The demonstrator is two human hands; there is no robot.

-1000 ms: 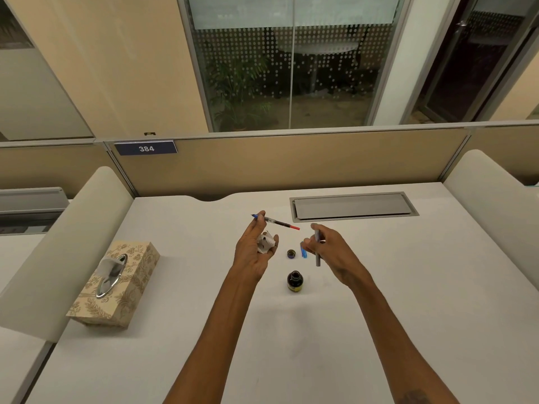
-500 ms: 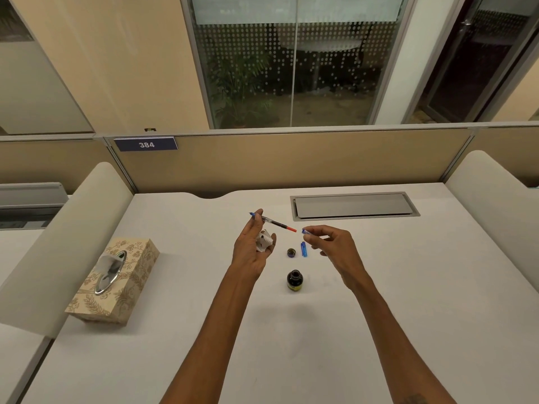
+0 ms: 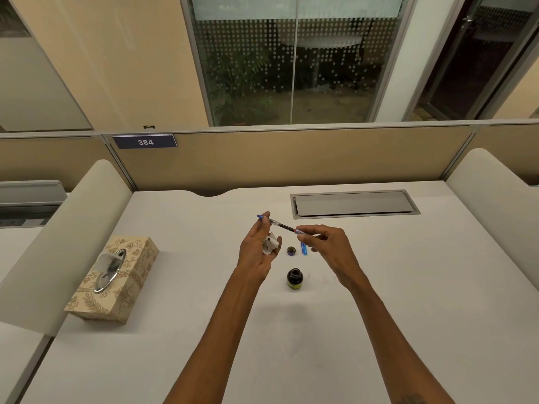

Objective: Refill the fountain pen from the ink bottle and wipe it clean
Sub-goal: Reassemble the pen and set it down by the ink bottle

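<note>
My left hand (image 3: 256,252) holds the slim fountain pen section (image 3: 280,225) by its blue end between fingertips, with a crumpled white tissue (image 3: 269,243) tucked in the palm. My right hand (image 3: 326,243) pinches the pen barrel (image 3: 306,235) and meets the section's red end. The open dark ink bottle (image 3: 294,279) stands on the white desk (image 3: 379,287) below the hands. Its cap (image 3: 291,251) and a blue pen cap (image 3: 303,248) lie just beyond it.
A patterned tissue box (image 3: 116,278) sits at the left of the desk. A grey cable hatch (image 3: 354,204) is set into the desk at the back right. Padded dividers flank both sides.
My right hand has risen from near the blue cap and brought the barrel up to the red end of the pen section. My left hand has stayed nearly still.
</note>
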